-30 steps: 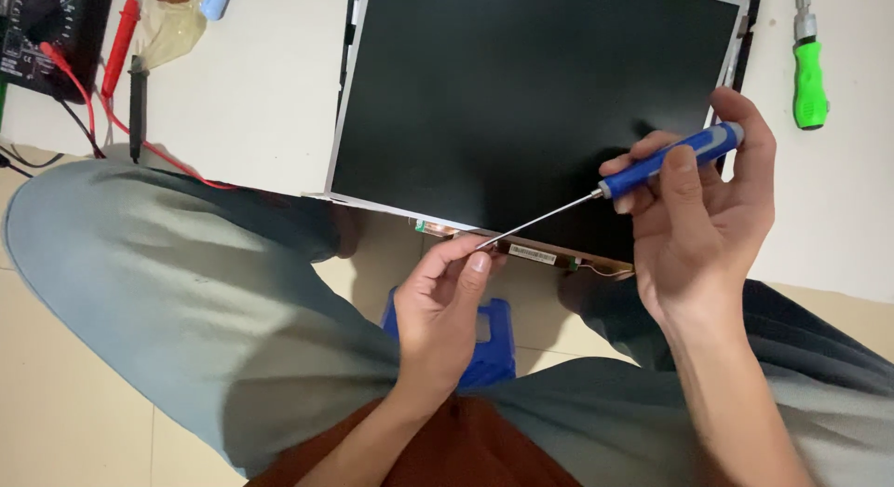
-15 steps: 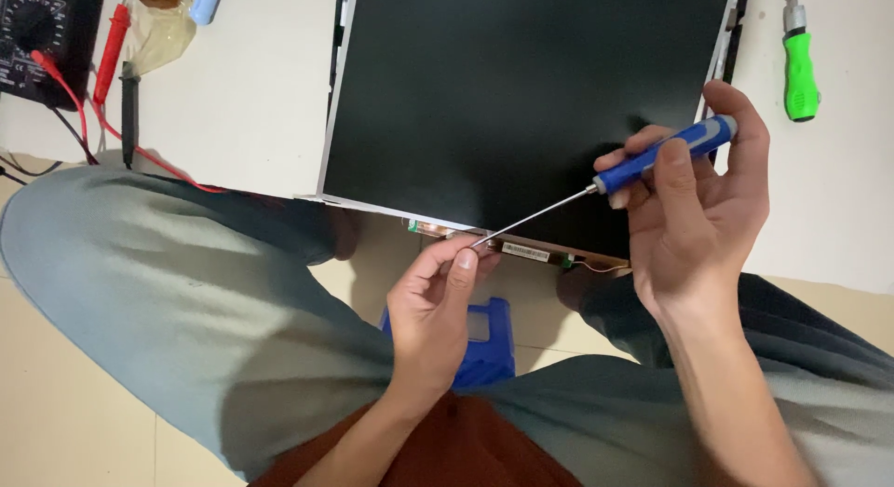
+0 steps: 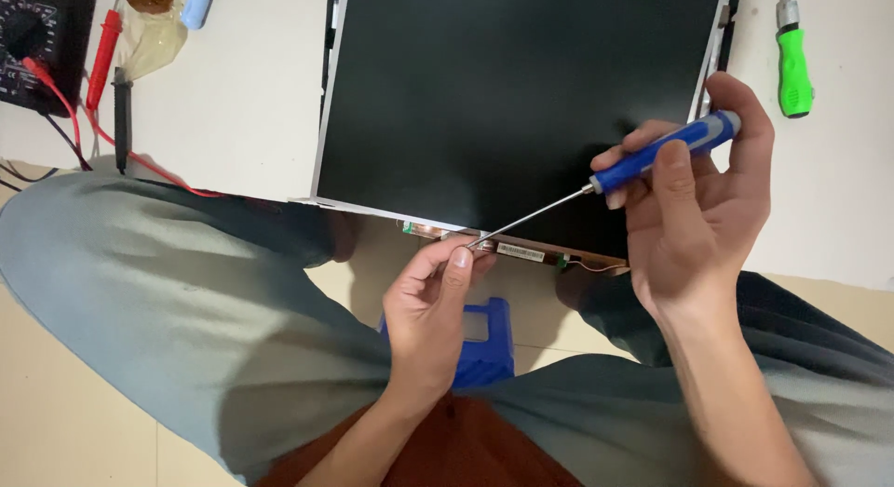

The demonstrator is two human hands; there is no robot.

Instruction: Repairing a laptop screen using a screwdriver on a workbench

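Grip: your left hand (image 3: 430, 305) pinches the screwdriver (image 3: 610, 178) tip at the display panel (image 3: 503, 96)'s lower-edge circuit strip (image 3: 517, 250), six o'clock on the panel; your right hand (image 3: 694, 203) clasps the blue handle at three o'clock. Judged step: working a fastener there. Next move calls for steady, square pressure.

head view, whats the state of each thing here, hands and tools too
right hand: gripping the blue-handled screwdriver, tip at the panel's lower edge
left hand: fingertips pinching at the thin circuit strip beside the tip
screen panel: dark, flat on the white table, lower edge overhanging
green-handled screwdriver: lying untouched
multimeter: probes resting beside it
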